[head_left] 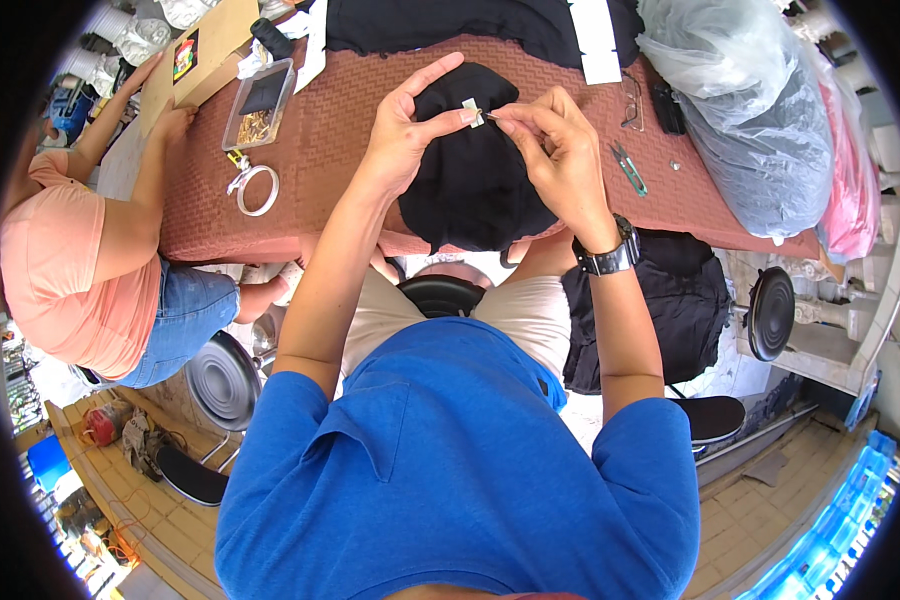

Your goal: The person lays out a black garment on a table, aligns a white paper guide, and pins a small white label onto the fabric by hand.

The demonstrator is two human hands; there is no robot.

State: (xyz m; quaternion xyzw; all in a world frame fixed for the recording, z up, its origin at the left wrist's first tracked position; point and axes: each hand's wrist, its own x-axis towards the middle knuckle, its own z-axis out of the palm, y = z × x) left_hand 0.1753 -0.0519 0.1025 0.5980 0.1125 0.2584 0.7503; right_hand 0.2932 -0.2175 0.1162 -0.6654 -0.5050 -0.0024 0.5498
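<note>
Head cam: L hand (400, 140) spread, R hand (560, 152) pinched on thin metallic pc (489, 116), matte blk fabric (470, 190) below

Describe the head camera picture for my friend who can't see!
A person in a blue shirt works on black cloth: the left hand touches a small white piece, the right hand pinches something tiny. Around it, a reddish-brown table holds green snips and a grey plastic bag. At left, someone in a peach shirt holds a brown panel.

Wide fisheye view from the head, facing down, near both hands (395, 148) (562, 155)
</note>
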